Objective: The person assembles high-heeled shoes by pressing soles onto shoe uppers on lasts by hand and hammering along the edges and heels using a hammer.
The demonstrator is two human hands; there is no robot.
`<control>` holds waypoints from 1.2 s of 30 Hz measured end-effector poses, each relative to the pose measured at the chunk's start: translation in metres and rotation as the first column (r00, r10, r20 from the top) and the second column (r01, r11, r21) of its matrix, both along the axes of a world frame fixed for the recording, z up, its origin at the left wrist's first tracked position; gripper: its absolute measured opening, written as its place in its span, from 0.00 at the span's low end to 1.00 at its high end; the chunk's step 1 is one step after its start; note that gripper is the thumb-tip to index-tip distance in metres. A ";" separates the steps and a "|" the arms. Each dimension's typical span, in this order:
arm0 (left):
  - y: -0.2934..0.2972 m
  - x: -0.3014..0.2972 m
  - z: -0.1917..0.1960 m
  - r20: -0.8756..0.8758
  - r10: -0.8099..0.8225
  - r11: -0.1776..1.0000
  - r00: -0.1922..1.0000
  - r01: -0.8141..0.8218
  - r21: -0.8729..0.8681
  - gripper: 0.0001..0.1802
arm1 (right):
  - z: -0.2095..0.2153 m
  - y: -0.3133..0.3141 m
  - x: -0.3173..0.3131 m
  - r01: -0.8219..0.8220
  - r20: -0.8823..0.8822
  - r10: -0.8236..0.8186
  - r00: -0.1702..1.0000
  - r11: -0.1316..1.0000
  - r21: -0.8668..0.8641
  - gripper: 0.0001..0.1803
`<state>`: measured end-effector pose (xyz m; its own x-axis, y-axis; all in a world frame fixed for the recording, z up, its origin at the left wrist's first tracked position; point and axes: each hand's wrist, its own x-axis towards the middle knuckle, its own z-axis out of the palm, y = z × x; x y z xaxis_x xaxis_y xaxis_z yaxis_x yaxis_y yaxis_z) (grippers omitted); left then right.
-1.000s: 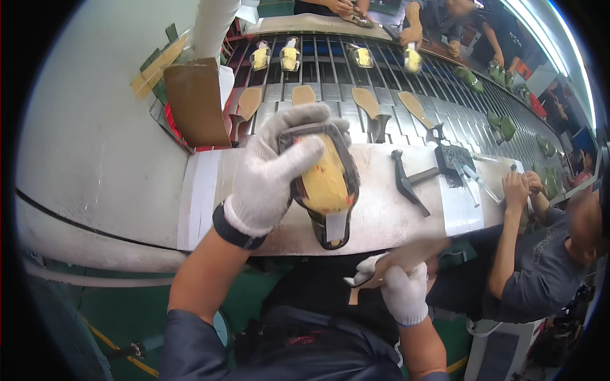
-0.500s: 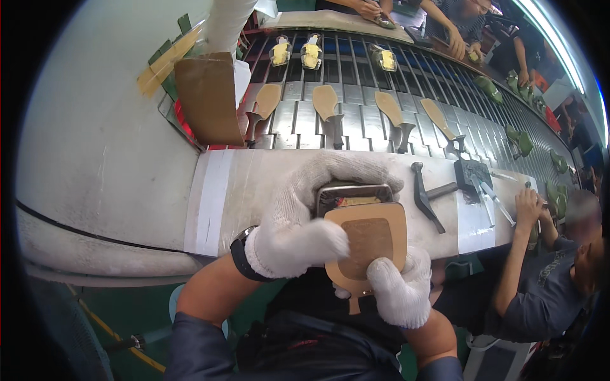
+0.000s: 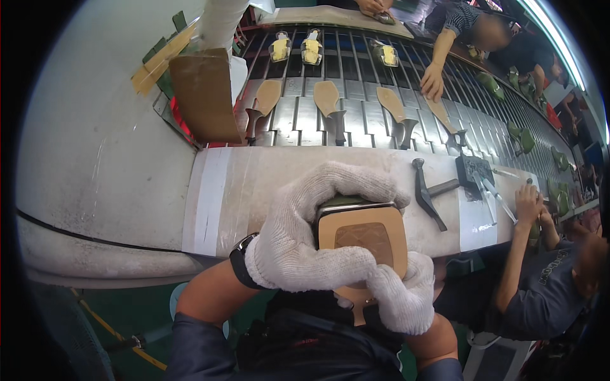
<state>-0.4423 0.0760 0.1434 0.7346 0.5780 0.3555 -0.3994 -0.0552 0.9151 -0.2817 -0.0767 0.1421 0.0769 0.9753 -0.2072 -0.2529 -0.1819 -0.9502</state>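
White knitted gloves cover both of the person's hands, which meet in front of the chest around one shoe sole (image 3: 365, 238). The sole is tan, with a darker brown patch in its middle and a dark rim along its top edge, and its flat underside faces the camera. The left hand (image 3: 311, 235) wraps over it from the left, fingers curled across the top edge and thumb laid across the lower face, clamped on it. The right hand (image 3: 403, 295) closes on the sole's lower right corner from below, so the sole sits between the two hands, just above the near edge of a pale workbench (image 3: 254, 190). A dark watch (image 3: 240, 261) circles the left wrist.

One hammer (image 3: 427, 192) lies on the bench to the right of the hands, near them but apart. Beyond the bench, four tan soles on dark heels (image 3: 332, 108) stand in a row on a slatted metal conveyor (image 3: 298, 124). Farther back, three yellow pieces (image 3: 311, 49) rest on the slats. A brown cardboard sheet (image 3: 204, 95) leans at the conveyor's left end. One seated co-worker (image 3: 540, 279) is at the right, an arm raised to the bench; another person's hand (image 3: 433, 81) reaches onto the conveyor from the far side.
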 end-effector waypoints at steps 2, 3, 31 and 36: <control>-0.005 0.000 0.003 0.014 0.003 0.998 1.000 -0.002 -0.058 0.33 | 0.000 0.000 -0.003 0.015 -0.015 -0.014 1.000 0.999 0.034 0.18; -0.007 -0.001 0.004 0.029 0.008 0.993 1.000 -0.005 -0.114 0.31 | 0.001 -0.001 -0.002 0.015 -0.017 -0.014 1.000 0.999 0.032 0.18; 0.033 0.014 0.000 0.081 -0.086 0.990 0.993 0.095 -0.103 0.43 | 0.010 0.019 -0.001 0.077 -0.104 -0.069 0.992 0.994 0.073 0.21; 0.048 0.019 -0.006 0.117 -0.009 0.999 0.993 0.004 0.046 0.37 | 0.027 0.036 0.017 0.046 -0.083 -0.048 0.995 0.999 -0.026 0.23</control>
